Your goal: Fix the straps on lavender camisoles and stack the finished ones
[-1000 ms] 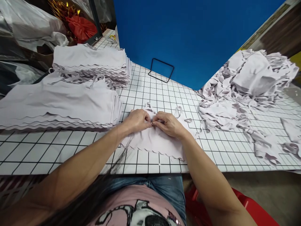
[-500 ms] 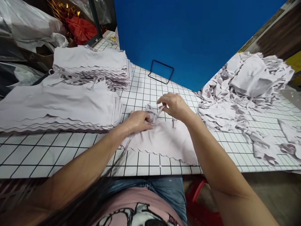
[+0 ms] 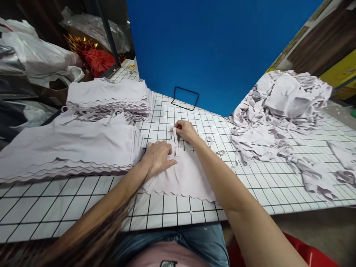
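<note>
A pale, scallop-edged garment (image 3: 185, 178) lies flat on the grid-lined worktop (image 3: 91, 198) directly before the person, its wavy hem toward the near edge. One narrow strap (image 3: 175, 137) rises from its upper left part, and the right hand (image 3: 175, 128) has thumb and fingers drawn together at the strap's upper end, pinching it. The left hand (image 3: 158, 157) lies palm down over the garment's left side, loosely spread, thumb out to the right. The right forearm crosses the garment's right part and hides some of it. Just left stands a neat stack (image 3: 80, 142) of similar pale pieces, with a second stack (image 3: 107, 92) behind it. On the right is a tumbled heap (image 3: 289, 96) of pale fabric. Farther back, a thin black four-sided outline (image 3: 187, 90) overlaps the foot of a blue panel (image 3: 222, 48).
</note>
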`<state>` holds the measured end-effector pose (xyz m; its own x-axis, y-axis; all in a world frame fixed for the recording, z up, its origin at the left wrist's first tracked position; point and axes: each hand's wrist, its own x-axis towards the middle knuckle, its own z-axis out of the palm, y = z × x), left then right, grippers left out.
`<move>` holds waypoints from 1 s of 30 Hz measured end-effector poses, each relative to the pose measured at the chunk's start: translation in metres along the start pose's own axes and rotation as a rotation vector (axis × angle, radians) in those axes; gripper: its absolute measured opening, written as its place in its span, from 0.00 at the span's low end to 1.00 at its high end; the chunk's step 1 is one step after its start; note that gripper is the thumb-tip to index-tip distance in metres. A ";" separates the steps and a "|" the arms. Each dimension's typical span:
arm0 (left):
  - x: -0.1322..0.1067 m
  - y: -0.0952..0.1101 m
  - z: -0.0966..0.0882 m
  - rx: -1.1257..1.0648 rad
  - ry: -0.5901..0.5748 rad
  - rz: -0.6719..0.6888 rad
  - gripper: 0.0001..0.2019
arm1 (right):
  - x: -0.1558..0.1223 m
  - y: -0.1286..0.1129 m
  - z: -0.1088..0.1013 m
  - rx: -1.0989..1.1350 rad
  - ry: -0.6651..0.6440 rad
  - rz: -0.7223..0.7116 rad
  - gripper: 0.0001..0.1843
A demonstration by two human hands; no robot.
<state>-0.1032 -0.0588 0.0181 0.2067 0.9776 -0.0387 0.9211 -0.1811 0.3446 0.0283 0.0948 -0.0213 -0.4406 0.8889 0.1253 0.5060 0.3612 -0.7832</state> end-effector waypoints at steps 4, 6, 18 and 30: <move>-0.001 0.003 0.015 0.112 0.191 0.189 0.23 | -0.003 -0.005 -0.009 -0.152 -0.075 -0.057 0.04; 0.003 -0.002 0.030 0.133 0.146 0.259 0.27 | -0.010 -0.009 -0.026 -0.215 -0.092 -0.041 0.07; 0.015 -0.015 0.049 0.157 0.140 0.277 0.33 | -0.211 0.075 -0.164 -0.675 0.316 0.320 0.09; -0.001 0.038 0.013 -0.142 0.137 0.382 0.22 | -0.291 -0.023 -0.196 0.159 0.365 -0.096 0.07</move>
<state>-0.0640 -0.0678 0.0193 0.4694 0.8501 0.2386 0.7304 -0.5257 0.4361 0.2906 -0.1173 0.0795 -0.1740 0.9051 0.3880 0.3418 0.4250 -0.8381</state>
